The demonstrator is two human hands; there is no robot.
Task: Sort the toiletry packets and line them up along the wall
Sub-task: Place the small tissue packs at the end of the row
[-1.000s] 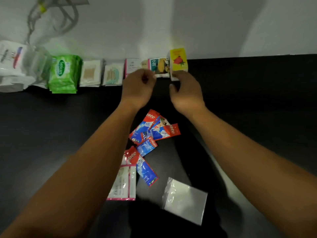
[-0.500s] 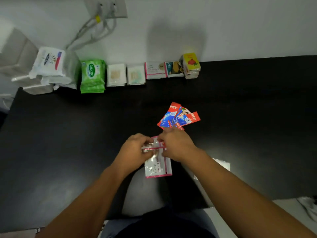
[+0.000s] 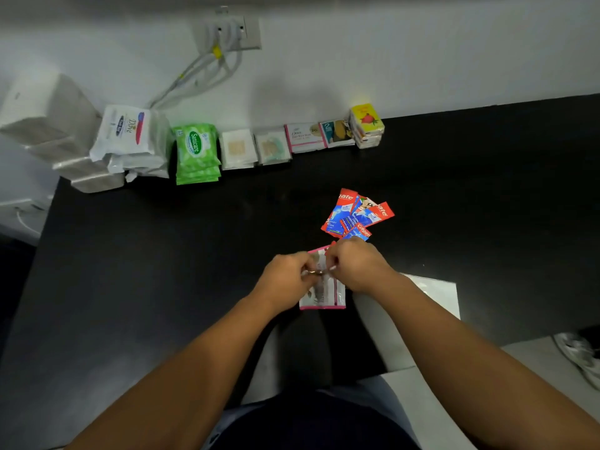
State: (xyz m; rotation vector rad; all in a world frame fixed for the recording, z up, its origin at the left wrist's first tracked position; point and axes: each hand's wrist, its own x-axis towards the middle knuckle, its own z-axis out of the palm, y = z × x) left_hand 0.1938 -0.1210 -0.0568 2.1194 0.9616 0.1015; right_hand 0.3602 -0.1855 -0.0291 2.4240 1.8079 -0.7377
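Near the front edge of the black table (image 3: 130, 287), the left hand (image 3: 285, 277) and right hand (image 3: 355, 264) meet over a pink-edged sachet (image 3: 323, 298) — the fingers of both curl and pinch its upper part. At one o'clock from the hands, just beside them, red-and-blue toothpaste sachets (image 3: 352, 214) fan out. At three o'clock lies a clear zip bag (image 3: 436, 292). Sorted packets line the wall (image 3: 422, 60) from ten to twelve o'clock (green wipes pack (image 3: 195, 151) leftward, yellow stack (image 3: 367, 125) at the right end).

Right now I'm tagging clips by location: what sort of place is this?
Probably a plain indoor work counter, room type uncertain: a black tabletop against a white wall, a wall socket with cables, and toiletry packs like the green wipes lined along it.
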